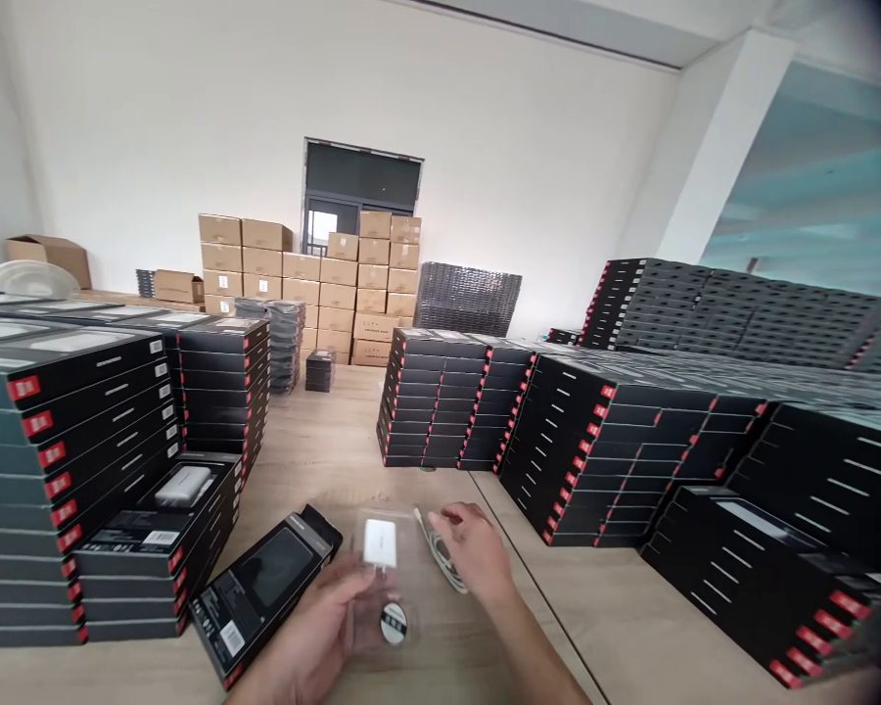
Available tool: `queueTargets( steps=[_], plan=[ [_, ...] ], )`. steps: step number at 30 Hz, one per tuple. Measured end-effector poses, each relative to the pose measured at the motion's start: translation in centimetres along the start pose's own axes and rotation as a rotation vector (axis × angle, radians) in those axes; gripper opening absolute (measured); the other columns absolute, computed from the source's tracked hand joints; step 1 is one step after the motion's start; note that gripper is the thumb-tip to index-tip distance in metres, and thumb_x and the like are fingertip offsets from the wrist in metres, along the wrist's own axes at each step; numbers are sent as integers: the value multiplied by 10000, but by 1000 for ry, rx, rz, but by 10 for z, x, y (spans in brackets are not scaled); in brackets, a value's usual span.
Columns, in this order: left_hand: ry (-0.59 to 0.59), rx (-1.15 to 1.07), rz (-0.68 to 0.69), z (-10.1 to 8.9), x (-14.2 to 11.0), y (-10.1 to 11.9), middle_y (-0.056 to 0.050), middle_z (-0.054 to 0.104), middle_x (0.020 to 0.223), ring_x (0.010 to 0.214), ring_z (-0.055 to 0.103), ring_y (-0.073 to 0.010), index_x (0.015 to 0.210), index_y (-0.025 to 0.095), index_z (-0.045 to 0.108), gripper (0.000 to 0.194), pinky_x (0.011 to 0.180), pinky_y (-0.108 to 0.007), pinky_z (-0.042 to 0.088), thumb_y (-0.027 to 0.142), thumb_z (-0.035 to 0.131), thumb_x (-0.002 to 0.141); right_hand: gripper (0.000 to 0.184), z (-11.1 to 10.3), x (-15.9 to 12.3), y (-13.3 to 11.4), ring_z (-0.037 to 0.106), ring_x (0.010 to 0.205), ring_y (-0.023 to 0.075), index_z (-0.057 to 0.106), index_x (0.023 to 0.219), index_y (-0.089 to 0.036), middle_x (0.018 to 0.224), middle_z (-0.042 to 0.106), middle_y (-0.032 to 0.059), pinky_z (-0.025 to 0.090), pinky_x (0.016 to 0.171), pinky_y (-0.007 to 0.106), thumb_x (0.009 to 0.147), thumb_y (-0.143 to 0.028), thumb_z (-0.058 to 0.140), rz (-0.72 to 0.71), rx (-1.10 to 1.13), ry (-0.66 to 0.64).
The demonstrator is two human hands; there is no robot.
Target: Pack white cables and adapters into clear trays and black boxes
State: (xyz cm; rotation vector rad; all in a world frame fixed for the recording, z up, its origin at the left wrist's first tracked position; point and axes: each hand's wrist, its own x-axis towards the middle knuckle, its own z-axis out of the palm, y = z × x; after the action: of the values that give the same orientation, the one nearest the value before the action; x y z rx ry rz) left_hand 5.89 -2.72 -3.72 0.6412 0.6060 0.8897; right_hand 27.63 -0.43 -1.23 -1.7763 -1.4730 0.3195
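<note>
My left hand [327, 607] grips the left edge of a clear plastic tray [415, 617], with the thumb lying over its rim. A white charger [380, 543] with prongs pointing towards me sits in the tray's upper part. Below it in the tray is a round black-and-white piece [394, 623]. Beside the tray's right edge, my right hand [477, 548] has its fingers closed on a coiled white cable [444, 558]; the fingertips are partly hidden. A black box [264, 592] with a dark window and an open end flap lies left of my left hand.
Tall stacks of black boxes with red corners stand at the left [110, 421] and right [558, 450]. One box in a lower left stack shows a white charger [185, 485] on top. Brown cartons [338, 284] are piled by the wall. A seam [535, 578] crosses the table.
</note>
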Motion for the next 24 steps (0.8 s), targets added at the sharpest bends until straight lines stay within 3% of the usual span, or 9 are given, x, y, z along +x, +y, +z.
queueTargets(
  steps=[3,5,8,12,17,20,24],
  plan=[
    [66,-97,27,0,5,2,-115,687,1131,988,668,-260,1037,222,570,337,795,-433,538,374,709,770,228,-3,4,11,629,809,283,651,680,-202,831,672,84,430,711,374,578,-374,760,55,-72,-5],
    [110,-123,40,1,6,5,-102,664,1180,989,666,-251,1101,264,522,384,796,-443,536,419,686,791,190,-1,4,14,633,779,280,618,591,-210,693,659,49,425,699,362,515,-279,778,67,-67,-40],
    [154,-109,77,3,5,9,-98,642,1211,972,668,-242,1149,280,500,435,797,-438,538,445,683,790,140,3,3,11,643,746,245,661,714,-214,672,670,29,436,657,328,639,-330,684,63,34,-82],
    [150,-88,119,5,4,9,-96,644,1199,975,662,-237,1151,266,524,453,789,-414,544,432,706,770,420,6,-5,-4,675,697,213,620,1101,-186,847,727,62,436,517,279,828,-444,431,64,299,-162],
    [117,-59,195,4,3,9,-73,647,1199,1039,642,-251,1132,275,556,487,803,-397,540,356,773,704,373,7,-16,-26,662,669,199,625,1001,-184,931,735,88,411,494,250,708,-410,675,162,1016,-206],
    [133,-56,246,1,4,10,-57,646,1192,1044,635,-239,1143,296,541,489,808,-393,533,379,760,713,384,8,-20,-36,654,686,208,610,965,-200,869,721,62,405,484,245,679,-418,744,147,1090,-143],
    [104,-74,232,5,4,6,-37,649,1180,1100,609,-243,1163,328,523,495,828,-401,524,437,734,730,405,22,-30,-47,590,555,195,578,959,-217,612,618,-11,439,494,284,764,-561,664,110,923,-10]
  ],
)
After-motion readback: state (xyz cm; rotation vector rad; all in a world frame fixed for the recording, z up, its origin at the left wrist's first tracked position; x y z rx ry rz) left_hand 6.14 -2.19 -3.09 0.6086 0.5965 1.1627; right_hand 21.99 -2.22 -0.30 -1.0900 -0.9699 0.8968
